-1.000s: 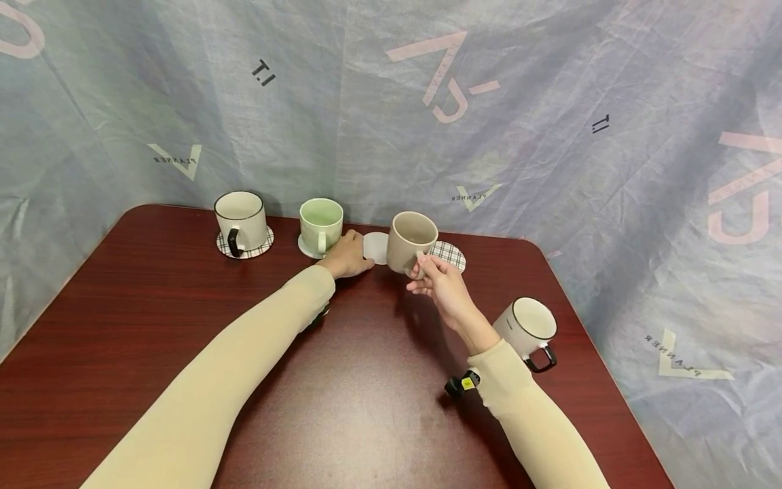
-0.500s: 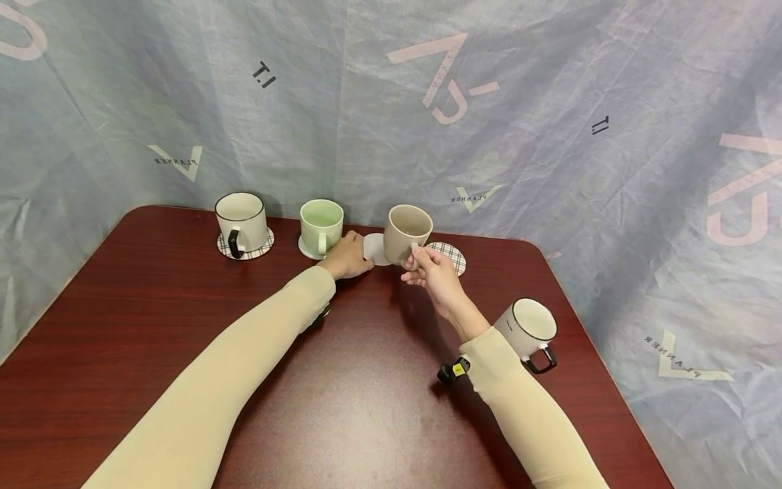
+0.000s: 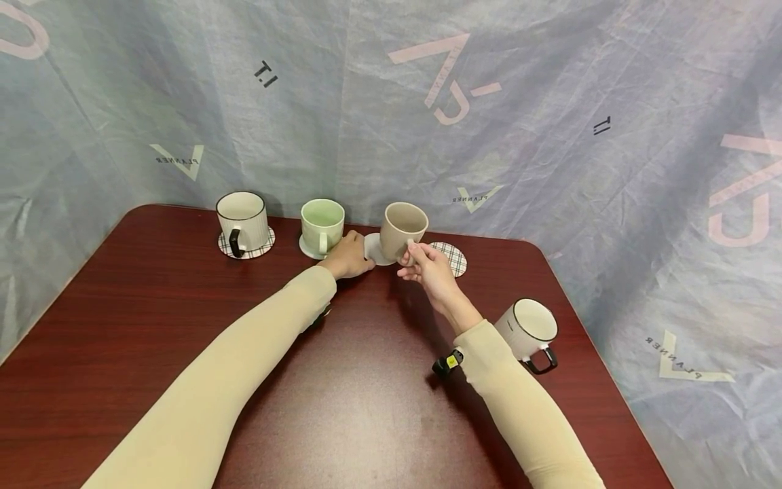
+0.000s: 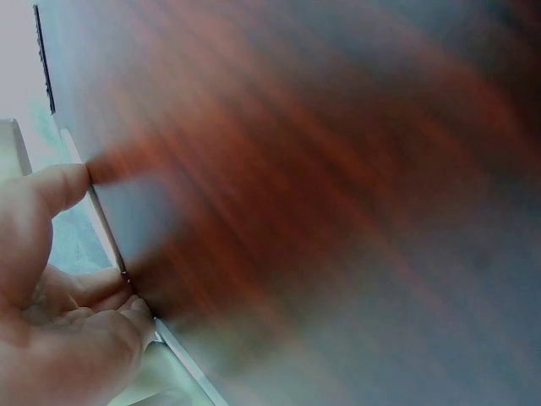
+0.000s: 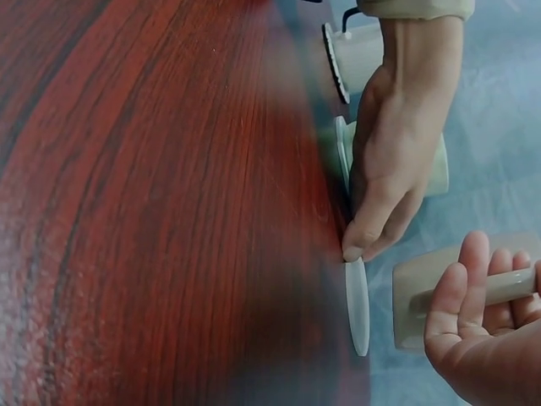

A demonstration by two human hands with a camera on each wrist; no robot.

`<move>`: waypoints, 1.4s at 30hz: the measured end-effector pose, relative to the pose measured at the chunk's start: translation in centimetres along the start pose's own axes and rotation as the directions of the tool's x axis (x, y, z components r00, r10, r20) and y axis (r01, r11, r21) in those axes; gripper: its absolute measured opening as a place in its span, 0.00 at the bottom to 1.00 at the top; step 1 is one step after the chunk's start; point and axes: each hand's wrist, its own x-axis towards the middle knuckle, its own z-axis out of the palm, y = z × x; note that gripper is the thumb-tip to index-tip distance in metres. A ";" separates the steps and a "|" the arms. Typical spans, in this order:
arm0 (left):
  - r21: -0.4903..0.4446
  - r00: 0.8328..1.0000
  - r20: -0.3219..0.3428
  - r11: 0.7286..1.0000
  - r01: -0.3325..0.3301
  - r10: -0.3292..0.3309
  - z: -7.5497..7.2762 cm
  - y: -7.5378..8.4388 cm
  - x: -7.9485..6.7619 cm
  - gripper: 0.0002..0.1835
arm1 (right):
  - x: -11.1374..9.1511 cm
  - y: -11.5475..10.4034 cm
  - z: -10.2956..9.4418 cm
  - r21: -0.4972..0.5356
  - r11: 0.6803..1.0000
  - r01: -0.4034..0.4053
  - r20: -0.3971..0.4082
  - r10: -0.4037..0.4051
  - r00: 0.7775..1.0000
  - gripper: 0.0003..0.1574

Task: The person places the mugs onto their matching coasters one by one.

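Observation:
My right hand [image 3: 432, 275] pinches the handle of a beige mug [image 3: 401, 221]. The right wrist view shows a narrow gap between the mug's base and a round white coaster [image 5: 358, 311], so the mug hangs just above it. On that coaster's left edge, my left hand [image 3: 348, 257] holds with thumb and fingers, beside a green mug [image 3: 322, 216]. In the left wrist view, the left fingertips [image 4: 68, 186] reach down to the table level. The green mug stands on a pale coaster [image 3: 305, 248], its handle facing me.
A white black-rimmed mug [image 3: 247, 221] stands on a checked coaster [image 3: 261, 250] at the far left. Another checked coaster [image 3: 453, 258] lies right of the beige mug. A second black-rimmed mug [image 3: 530, 329] stands near the right edge of the brown table [image 3: 354, 387]. Behind hangs a grey-blue cloth [image 3: 318, 102].
My right hand has carried the beige mug left and slightly away from me, to over the white coaster. The left hand has stayed at the coaster's edge.

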 end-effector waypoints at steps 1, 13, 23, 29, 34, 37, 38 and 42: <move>0.000 1.000 -0.002 1.000 -0.001 0.001 0.0 0.0 0.0 0.36 | 0.1 0.1 0.0 0.001 1.000 -0.001 0.000 0.001 1.000 0.24; 0.000 1.000 0.008 1.000 0.005 -0.005 0.0 0.0 0.0 0.37 | 1.2 0.5 0.5 -0.004 1.000 -0.005 -0.014 0.005 1.000 0.27; -0.005 1.000 0.005 1.000 0.010 -0.010 0.0 -0.1 -0.1 0.38 | 1.9 0.9 1.0 -0.011 1.000 0.002 -0.007 -0.002 1.000 0.32; 0.003 1.000 0.000 1.000 0.011 -0.011 0.1 0.0 0.0 0.39 | 2.4 1.2 1.1 -0.015 1.000 0.010 -0.016 -0.010 1.000 0.29; 0.018 1.000 -0.001 1.000 0.011 -0.011 0.2 0.0 0.1 0.39 | 2.6 1.3 1.2 -0.022 1.000 0.012 -0.024 -0.012 1.000 0.25; 0.018 1.000 -0.002 1.000 0.012 -0.012 0.2 0.0 0.1 0.39 | 2.6 1.3 1.3 -0.030 1.000 0.009 -0.027 -0.009 1.000 0.26; 0.019 1.000 0.000 1.000 0.013 -0.013 0.2 -0.1 0.1 0.39 | 2.7 1.3 1.3 -0.034 0.999 0.007 -0.026 -0.008 1.000 0.26; 0.022 1.000 -0.003 1.000 0.014 -0.014 0.3 -0.1 0.2 0.39 | 2.8 1.3 1.4 -0.052 0.999 0.000 -0.024 -0.001 1.000 0.29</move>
